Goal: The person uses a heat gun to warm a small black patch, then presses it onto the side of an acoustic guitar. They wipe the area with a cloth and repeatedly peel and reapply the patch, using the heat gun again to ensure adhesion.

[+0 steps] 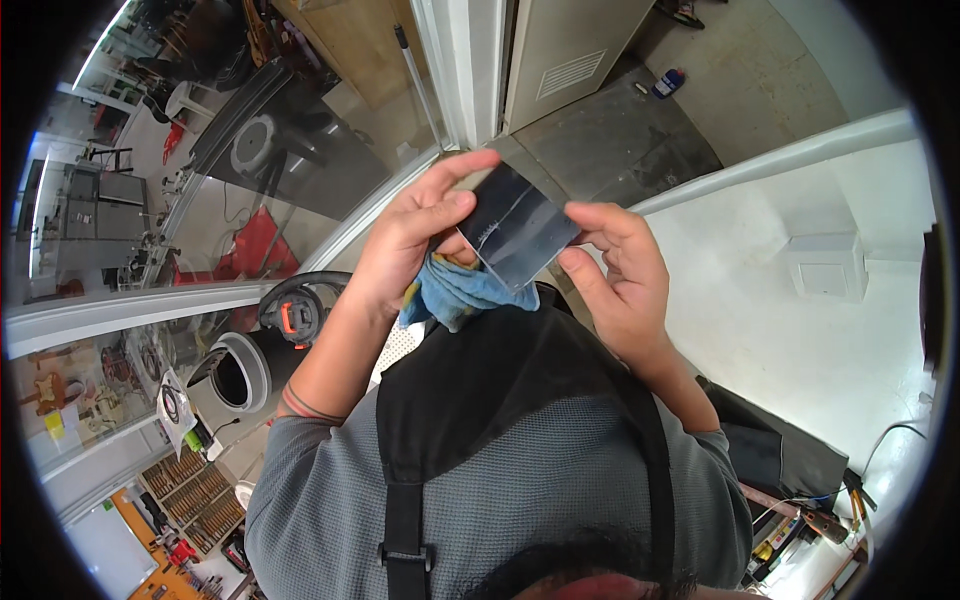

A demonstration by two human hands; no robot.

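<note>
Between my two hands is a dark, glossy, squarish flat piece (515,225) with a pale streak across it, tilted above the black apron on my torso. My left hand (415,225) grips its left side, thumb on the face and index finger along the top corner; a crumpled blue cloth (450,300) with a yellow patch hangs from the same hand beneath the piece. My right hand (615,275) pinches the piece's right edge between thumb and fingers.
Glass partitions with a white frame (100,305) run along my left, with a black machine hose (300,320) and round canister (245,370) beside me. A white wall panel (825,265) is right, a dark bottle (668,83) on the floor ahead, a black sheet-covered surface (800,440) lower right.
</note>
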